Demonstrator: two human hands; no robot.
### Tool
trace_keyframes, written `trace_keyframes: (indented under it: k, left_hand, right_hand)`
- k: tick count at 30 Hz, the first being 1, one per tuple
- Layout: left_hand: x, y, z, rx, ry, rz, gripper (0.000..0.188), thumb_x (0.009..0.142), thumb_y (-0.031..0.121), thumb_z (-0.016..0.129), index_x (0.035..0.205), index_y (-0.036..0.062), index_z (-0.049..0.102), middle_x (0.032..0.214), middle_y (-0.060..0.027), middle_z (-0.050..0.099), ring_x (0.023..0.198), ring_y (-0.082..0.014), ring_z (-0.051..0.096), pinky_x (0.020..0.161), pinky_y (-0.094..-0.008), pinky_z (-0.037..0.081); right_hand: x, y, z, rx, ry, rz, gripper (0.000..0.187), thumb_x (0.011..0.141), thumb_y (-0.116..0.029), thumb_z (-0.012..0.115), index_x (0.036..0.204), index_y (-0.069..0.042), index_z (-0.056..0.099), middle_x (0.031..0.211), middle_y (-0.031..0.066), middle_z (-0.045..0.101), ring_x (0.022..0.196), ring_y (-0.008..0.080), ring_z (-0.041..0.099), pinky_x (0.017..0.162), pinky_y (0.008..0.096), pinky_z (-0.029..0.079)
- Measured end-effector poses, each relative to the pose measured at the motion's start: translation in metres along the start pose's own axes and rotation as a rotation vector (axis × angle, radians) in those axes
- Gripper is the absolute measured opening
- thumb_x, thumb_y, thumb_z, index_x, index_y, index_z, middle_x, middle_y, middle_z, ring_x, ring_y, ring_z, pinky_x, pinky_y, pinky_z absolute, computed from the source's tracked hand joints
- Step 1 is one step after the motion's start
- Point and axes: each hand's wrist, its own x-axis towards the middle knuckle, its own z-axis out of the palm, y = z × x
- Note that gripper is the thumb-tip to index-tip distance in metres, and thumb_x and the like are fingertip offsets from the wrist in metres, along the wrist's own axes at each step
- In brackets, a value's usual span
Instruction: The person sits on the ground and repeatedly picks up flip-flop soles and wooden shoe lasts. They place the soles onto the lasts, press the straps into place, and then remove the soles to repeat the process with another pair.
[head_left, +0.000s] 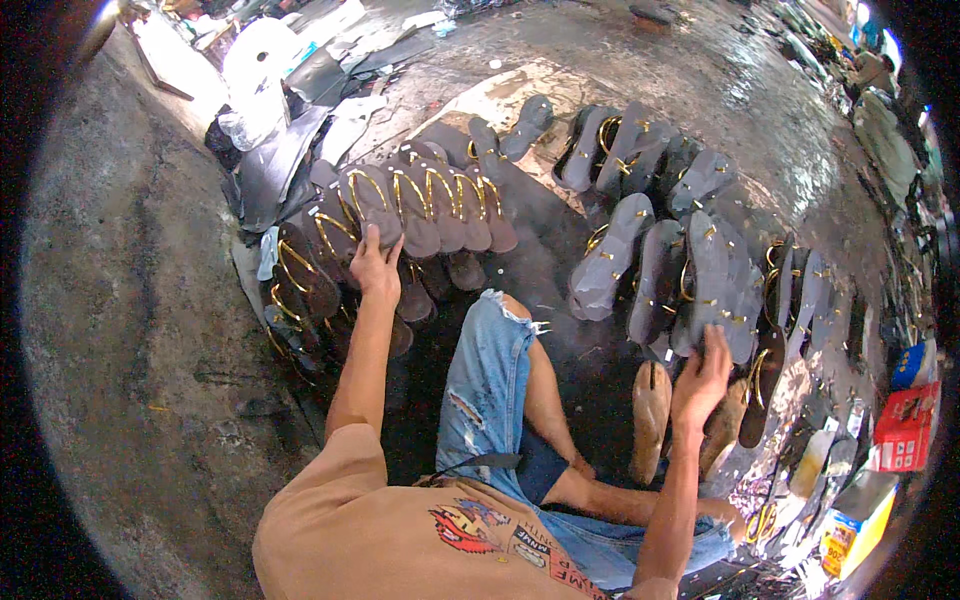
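Observation:
My left hand (377, 264) is closed on the heel end of a brown flip-flop (370, 207) with a gold V-shaped strap. That flip-flop is in a row of similar brown flip-flops (414, 205) with gold straps, spread on the floor left of centre. On the right, my right hand (706, 372) has its fingers at the lower end of a grey flip-flop sole (706, 270), bottom side up, with gold strap ends poking through. The fingers look closed on its edge. Just left of this hand stands a foot-shaped wooden last (652, 420); another last (722, 438) is partly behind the wrist.
More upturned grey soles (612, 255) lie around the right pile and farther back. Sheets of dark material (285, 165) are heaped at the back left. A red box (907, 427), a yellow box (848, 535) and scissors (762, 522) are at the right. My jeans-clad legs (490, 390) fold between the piles.

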Motion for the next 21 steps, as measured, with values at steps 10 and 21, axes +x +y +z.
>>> trace_keyframes:
  k: [10, 21]
  left_hand:
    - [-0.286, 0.006, 0.146, 0.001, -0.849, -0.24, 0.069, 0.095, 0.001, 0.076, 0.156, 0.0013, 0.044, 0.153, -0.0155, 0.054, 0.138, -0.0278, 0.057, 0.115, -0.0453, 0.049]
    - [-0.332, 0.05, 0.169, 0.479, -1.636, 0.622, 0.034, 0.088, 0.002, 0.077, 0.122, 0.0048, 0.075, 0.135, -0.0168, 0.069, 0.122, -0.0339, 0.07, 0.11, -0.047, 0.053]
  right_hand:
    - [-0.049, -0.103, -0.103, 1.612, -0.093, 0.959, 0.038, 0.11, -0.02, 0.06, 0.144, -0.004, 0.055, 0.122, 0.0117, 0.071, 0.101, 0.0294, 0.075, 0.081, 0.0409, 0.068]
    - [-0.024, -0.114, -0.191, 0.634, -0.164, 0.06, 0.057, 0.075, 0.006, 0.079, 0.129, -0.001, 0.065, 0.129, 0.0203, 0.068, 0.124, 0.038, 0.067, 0.104, 0.045, 0.055]
